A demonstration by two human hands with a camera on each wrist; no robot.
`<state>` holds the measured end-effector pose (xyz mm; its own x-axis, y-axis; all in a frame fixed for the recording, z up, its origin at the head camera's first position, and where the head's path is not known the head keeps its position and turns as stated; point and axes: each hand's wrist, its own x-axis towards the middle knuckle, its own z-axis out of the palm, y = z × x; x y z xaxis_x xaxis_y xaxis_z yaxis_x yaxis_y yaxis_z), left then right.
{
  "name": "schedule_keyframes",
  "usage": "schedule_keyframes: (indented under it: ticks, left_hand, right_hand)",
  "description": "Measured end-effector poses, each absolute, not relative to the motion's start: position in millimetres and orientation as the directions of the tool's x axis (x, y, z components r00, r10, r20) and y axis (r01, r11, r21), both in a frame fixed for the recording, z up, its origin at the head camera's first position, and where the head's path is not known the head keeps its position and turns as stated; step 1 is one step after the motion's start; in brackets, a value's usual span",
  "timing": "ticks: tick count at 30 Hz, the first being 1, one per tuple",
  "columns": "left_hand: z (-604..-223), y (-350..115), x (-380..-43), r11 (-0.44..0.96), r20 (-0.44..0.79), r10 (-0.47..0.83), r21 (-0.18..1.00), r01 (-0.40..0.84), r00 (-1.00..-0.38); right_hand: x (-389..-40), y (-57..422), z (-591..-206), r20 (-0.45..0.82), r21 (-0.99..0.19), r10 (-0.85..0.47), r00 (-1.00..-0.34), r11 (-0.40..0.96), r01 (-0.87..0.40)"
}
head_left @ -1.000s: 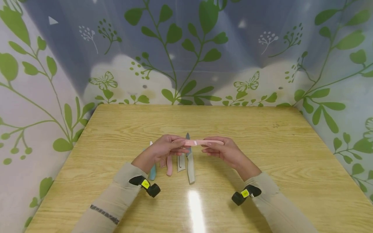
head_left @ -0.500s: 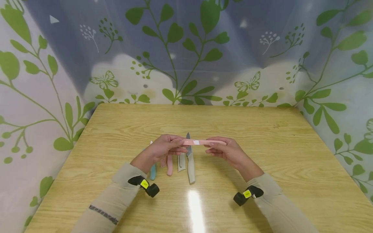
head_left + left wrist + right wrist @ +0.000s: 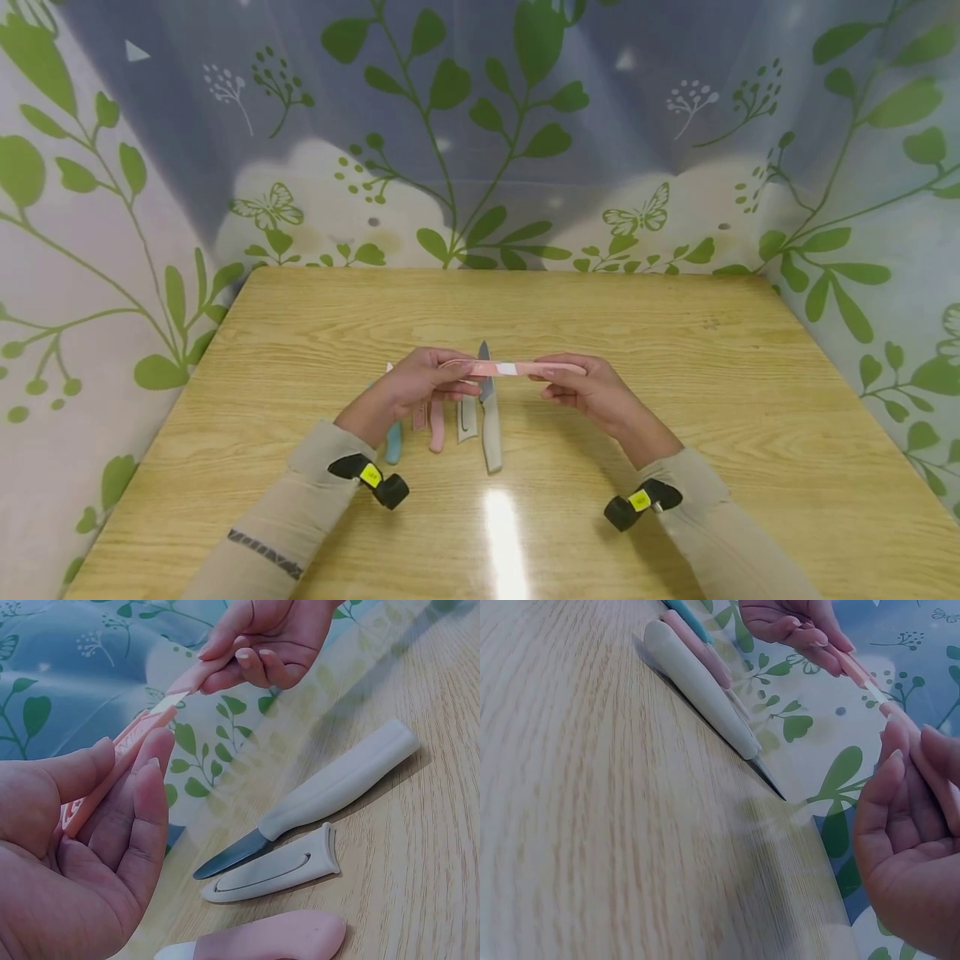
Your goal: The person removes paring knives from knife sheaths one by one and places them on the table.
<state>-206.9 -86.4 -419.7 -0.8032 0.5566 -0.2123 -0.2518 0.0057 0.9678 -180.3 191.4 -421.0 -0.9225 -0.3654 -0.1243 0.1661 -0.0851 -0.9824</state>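
In the head view my left hand point(image 3: 423, 379) pinches the pink sheath point(image 3: 487, 367) of a knife. My right hand point(image 3: 592, 387) grips its pink handle point(image 3: 528, 367) from the other end. Between sheath and handle shows a short white stretch of blade point(image 3: 506, 368); the tip is hidden inside the sheath. The knife is held level above the table, across a pale grey knife point(image 3: 491, 433) lying there. In the left wrist view, the sheath point(image 3: 124, 754) lies between thumb and fingers, its surface patterned with raised cutouts.
Left of the grey knife lie its pale sheath point(image 3: 467, 423), a pink-handled knife point(image 3: 437, 429), a pink sheath point(image 3: 419, 417) and a blue-handled knife point(image 3: 393, 443). The grey knife's dark bare blade point(image 3: 232, 855) points away. A leaf-patterned curtain point(image 3: 480, 167) borders the wooden table point(image 3: 675, 333).
My right hand has moved slightly right with the handle, and more white blade shows between handle and sheath. The left hand stays nearly still.
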Motion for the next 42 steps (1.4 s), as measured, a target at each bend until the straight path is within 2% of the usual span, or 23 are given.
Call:
schedule_keyframes:
  ticks: [16, 27, 42]
  left_hand:
    - [-418, -89, -207, 0.019, -0.232, 0.543, 0.964, -0.265, -0.807]
    - [-417, -92, -208, 0.003, -0.234, 0.548, 0.961, -0.278, -0.803]
    - [-418, -96, -207, -0.001, -0.235, 0.562, 0.958, -0.285, -0.793]
  right_hand:
    - [-179, 198, -419, -0.130, -0.982, -0.363, -0.923, -0.084, 0.171]
    - [-179, 200, -418, -0.148, -0.987, -0.343, -0.927, -0.012, 0.162]
    - [-176, 205, -418, -0.153, -0.983, -0.356, -0.922, -0.041, 0.180]
